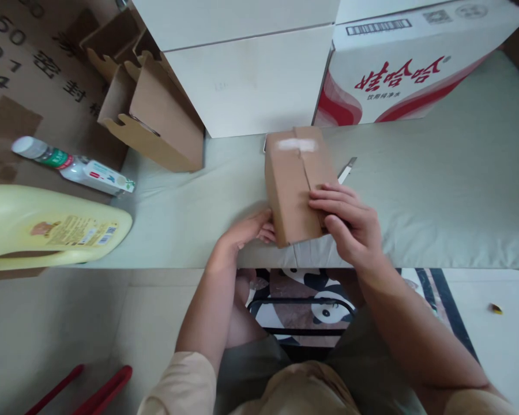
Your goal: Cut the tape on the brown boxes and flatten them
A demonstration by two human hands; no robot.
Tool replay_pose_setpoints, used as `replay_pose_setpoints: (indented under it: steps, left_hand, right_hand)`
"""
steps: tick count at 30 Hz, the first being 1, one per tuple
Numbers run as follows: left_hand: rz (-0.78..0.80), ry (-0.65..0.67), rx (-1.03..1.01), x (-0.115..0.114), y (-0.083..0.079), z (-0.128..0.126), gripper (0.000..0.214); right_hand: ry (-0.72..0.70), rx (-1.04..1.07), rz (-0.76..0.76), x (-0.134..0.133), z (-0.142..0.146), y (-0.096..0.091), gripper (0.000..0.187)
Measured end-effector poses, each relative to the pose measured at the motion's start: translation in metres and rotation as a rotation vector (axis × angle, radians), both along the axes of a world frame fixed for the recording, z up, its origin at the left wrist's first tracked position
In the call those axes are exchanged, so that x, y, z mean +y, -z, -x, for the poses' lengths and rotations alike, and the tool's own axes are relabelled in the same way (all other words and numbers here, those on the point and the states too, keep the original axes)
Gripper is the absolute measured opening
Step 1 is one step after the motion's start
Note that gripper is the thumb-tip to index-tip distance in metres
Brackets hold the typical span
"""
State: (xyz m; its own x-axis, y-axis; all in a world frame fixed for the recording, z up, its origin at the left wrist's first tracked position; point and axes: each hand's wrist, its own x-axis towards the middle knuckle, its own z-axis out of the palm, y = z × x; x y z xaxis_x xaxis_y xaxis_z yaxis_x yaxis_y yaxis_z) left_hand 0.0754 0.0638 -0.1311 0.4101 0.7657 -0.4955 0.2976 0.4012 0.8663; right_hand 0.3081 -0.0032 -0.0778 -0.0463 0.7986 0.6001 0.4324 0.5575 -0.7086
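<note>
A small brown cardboard box point(294, 181) lies on the pale green surface point(436, 196), its flaps closed, with a strip of clear tape across its far end. My left hand point(244, 230) grips the box's near left side, fingers curled under it. My right hand point(350, 222) lies on top of the box at its near right corner, fingers pressed over the flap seam. Just right of the box, a utility knife point(346, 170) rests on the surface.
Behind the box stand a white carton point(251, 80) and a red-and-white printed carton point(415, 63). Folded brown boxes point(155, 115) sit at the left, with a spray bottle point(73, 166) and a yellow jug point(47, 227). Red handles point(99, 395) lie on the floor.
</note>
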Motion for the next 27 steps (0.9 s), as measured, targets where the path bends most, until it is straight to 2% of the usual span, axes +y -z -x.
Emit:
replay_pose_setpoints:
  steps: [2,4,5,7,9,10,11,13,15,16,18,21,22,23,25,27]
  left_hand:
    - [0.108,0.170,0.083,0.000,-0.006,0.001,0.047]
    - [0.075,0.221,0.167,0.005,-0.008,0.003,0.041]
    - [-0.002,0.184,0.200,0.008,-0.008,0.005,0.040]
    - [-0.244,-0.043,0.214,0.016,-0.005,0.007,0.041]
    - [-0.564,-0.346,0.139,0.022,0.000,0.011,0.052]
    - [-0.721,-0.465,0.080,0.025,0.001,0.013,0.061]
    - [-0.853,-0.528,0.025,0.026,0.002,0.015,0.070]
    - [-1.028,-0.508,-0.023,0.027,0.002,0.018,0.073]
    - [-1.100,-0.444,-0.005,0.025,0.001,0.019,0.060]
    - [-1.116,-0.433,0.004,0.024,0.001,0.019,0.055]
    - [-1.135,-0.458,-0.007,0.023,0.001,0.017,0.050]
    - [-1.135,-0.487,-0.028,0.022,0.003,0.014,0.052]
    - [-1.129,-0.489,-0.024,0.022,0.003,0.013,0.053]
    - [-1.121,-0.488,-0.016,0.022,0.003,0.012,0.054]
    - [-1.112,-0.487,0.002,0.022,0.002,0.012,0.057]
    - [-1.115,-0.488,0.015,0.022,0.002,0.012,0.058]
  right_hand:
    - [0.036,0.055,0.029,0.002,-0.005,0.003,0.023]
    - [0.113,0.110,0.099,0.005,-0.008,0.010,0.023]
    - [0.148,0.139,0.144,0.006,-0.010,0.013,0.023]
    - [0.155,0.184,0.232,0.007,-0.012,0.018,0.025]
    - [0.059,0.188,0.306,0.006,-0.012,0.017,0.025]
    - [-0.013,0.179,0.334,0.006,-0.012,0.015,0.024]
    - [-0.092,0.168,0.356,0.004,-0.010,0.013,0.023]
    - [-0.233,0.152,0.378,0.002,-0.007,0.007,0.023]
    - [-0.319,0.149,0.377,0.003,-0.005,0.004,0.025]
    - [-0.317,0.152,0.381,0.005,-0.005,0.005,0.029]
    - [-0.144,0.125,0.407,0.011,-0.009,0.012,0.038]
    - [0.347,-0.136,0.554,0.026,-0.019,0.029,0.043]
    - [0.457,-0.268,0.629,0.030,-0.022,0.036,0.046]
    - [0.514,-0.394,0.701,0.034,-0.024,0.041,0.052]
    - [0.529,-0.576,0.803,0.039,-0.026,0.051,0.058]
    - [0.517,-0.646,0.813,0.042,-0.027,0.056,0.049]
